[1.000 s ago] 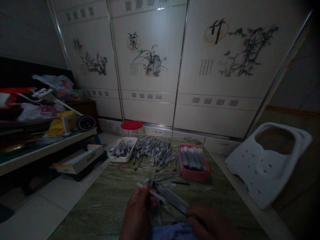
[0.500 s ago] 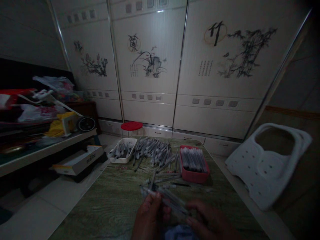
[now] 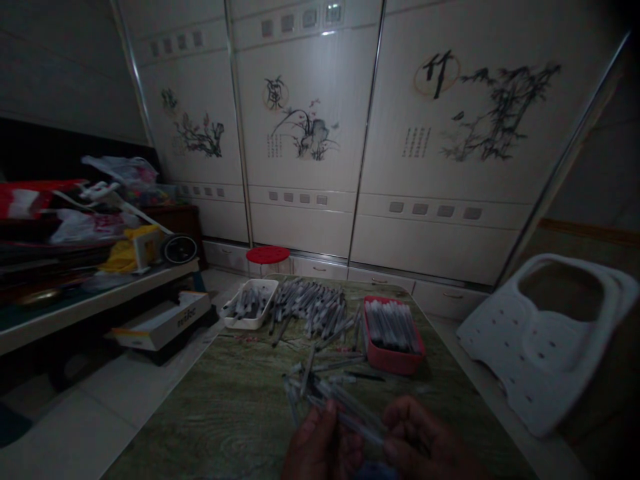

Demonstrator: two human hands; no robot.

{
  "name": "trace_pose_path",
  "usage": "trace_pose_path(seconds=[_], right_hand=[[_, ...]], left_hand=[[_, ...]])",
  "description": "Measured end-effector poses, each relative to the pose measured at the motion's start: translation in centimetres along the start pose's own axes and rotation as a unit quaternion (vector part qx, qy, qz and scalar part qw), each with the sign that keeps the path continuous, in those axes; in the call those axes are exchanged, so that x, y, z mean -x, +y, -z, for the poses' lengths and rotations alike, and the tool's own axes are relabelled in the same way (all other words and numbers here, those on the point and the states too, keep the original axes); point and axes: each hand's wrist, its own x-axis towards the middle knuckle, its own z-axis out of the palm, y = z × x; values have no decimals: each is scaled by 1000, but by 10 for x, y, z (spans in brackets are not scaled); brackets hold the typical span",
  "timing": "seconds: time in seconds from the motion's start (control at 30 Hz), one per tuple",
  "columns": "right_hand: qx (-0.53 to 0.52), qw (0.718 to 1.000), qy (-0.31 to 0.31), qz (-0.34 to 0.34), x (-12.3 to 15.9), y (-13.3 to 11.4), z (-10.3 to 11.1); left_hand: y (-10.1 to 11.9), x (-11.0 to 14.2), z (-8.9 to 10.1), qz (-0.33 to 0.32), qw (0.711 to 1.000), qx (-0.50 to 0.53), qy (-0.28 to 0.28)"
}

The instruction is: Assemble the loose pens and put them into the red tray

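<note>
Low at the front of the table, my left hand pinches a clear pen with a dark refill. Closed around that pen's other end are the fingers of my right hand. Loose pens lie just beyond my hands, some crossing each other. Farther back is a big heap of similar pens. A white tray with pens stands left of the heap, and a red box packed with upright-leaning pens stands to its right. The dim light blurs the fingertips.
The green wood-grain table fills the foreground. A white folded plastic chair leans at the right. A red stool is behind the table. On the left, a cluttered bench stands over an open carton.
The view has shifted slightly, so the scene sits a little lower and to the right. Both hands stay at the front with pens between them; the right fingers show more clearly.
</note>
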Motion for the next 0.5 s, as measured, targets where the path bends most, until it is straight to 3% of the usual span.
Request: trace_pose_path(seconds=[0.17, 0.27, 0.33, 0.4, 0.5], right_hand=[[0, 1000, 11, -12, -7, 9, 9], [66, 992, 108, -17, -8, 12, 34], [160, 962, 220, 4, -9, 17, 58], [255, 929, 269, 5, -11, 27, 81], [402, 871, 284, 3, -15, 48, 100]], left_hand=[[7, 2, -1, 3, 1000, 2, 28], [19, 1, -1, -14, 997, 16, 79], [27, 0, -1, -35, 993, 19, 111], [32, 0, -1, -47, 991, 15, 126], [36, 1, -1, -58, 990, 5, 131]])
